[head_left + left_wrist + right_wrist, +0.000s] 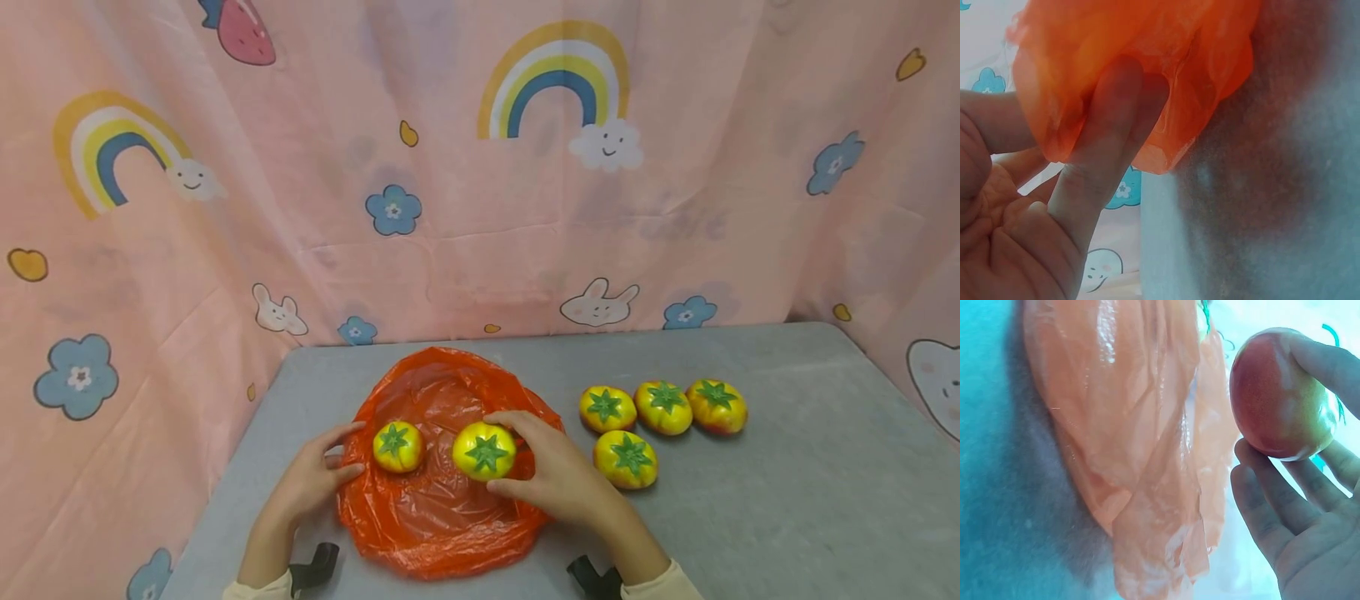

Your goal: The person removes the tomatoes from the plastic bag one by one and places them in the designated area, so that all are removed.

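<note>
A red plastic bag (pixel 442 533) lies spread with its mouth open on the table. One yellow-red fruit with a green star-shaped leaf top (pixel 398 447) sits inside its left half. My left hand (pixel 311 475) pinches the left rim of the bag; in the left wrist view the thin film (pixel 1166 119) passes between thumb and fingers. Over the bag's right half, my right hand (pixel 558 471) holds a second such fruit (pixel 483 451) between thumb and fingers. Its reddish underside (pixel 1272 400) shows in the right wrist view, apart from the bag.
Several more fruits stand right of the bag: three in a back row, with the middle one (pixel 664 408) among them, and one in front (pixel 626 460). The grey table (pixel 795 500) ends at a pink patterned curtain (pixel 480 275). Dark wrist mounts (pixel 318 565) show near both wrists.
</note>
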The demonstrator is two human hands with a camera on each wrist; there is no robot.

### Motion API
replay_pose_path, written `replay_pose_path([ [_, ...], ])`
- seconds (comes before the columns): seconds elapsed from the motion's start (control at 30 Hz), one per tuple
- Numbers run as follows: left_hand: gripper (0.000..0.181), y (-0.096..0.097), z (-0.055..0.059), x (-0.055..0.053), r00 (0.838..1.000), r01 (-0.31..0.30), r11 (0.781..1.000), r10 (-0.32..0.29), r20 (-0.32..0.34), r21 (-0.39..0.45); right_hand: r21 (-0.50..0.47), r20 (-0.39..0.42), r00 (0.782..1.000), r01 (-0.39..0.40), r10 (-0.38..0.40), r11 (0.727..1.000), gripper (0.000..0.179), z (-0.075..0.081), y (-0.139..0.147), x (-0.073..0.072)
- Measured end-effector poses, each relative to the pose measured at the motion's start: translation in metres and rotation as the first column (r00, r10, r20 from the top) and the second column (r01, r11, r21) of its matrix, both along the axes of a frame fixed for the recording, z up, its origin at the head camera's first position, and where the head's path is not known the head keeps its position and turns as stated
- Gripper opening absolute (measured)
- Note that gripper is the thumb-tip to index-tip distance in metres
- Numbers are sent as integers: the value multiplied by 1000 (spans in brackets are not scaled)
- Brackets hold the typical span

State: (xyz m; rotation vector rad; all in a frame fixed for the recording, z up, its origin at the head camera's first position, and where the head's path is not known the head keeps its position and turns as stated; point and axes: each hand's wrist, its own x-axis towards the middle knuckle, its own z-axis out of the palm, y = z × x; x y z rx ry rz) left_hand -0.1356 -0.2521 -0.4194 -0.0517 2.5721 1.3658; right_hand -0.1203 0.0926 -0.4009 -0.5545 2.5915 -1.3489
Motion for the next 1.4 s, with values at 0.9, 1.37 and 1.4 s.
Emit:
replay_pose_path([
  [0.9,59,3,-3,-2,1000,-3,1000,3,23,-5,22,47,991,127,-128,992,69,-8,29,28],
  [1.37,59,-1,-1,3,1000,-1,999,2,25,-37,75,38,988,146,-149,986,67,9,42,30],
  [1.4,59,-2,-1,4,1000,-3,999,4,24,-47,77,34,988,146,-149,986,68,9,43,30],
])
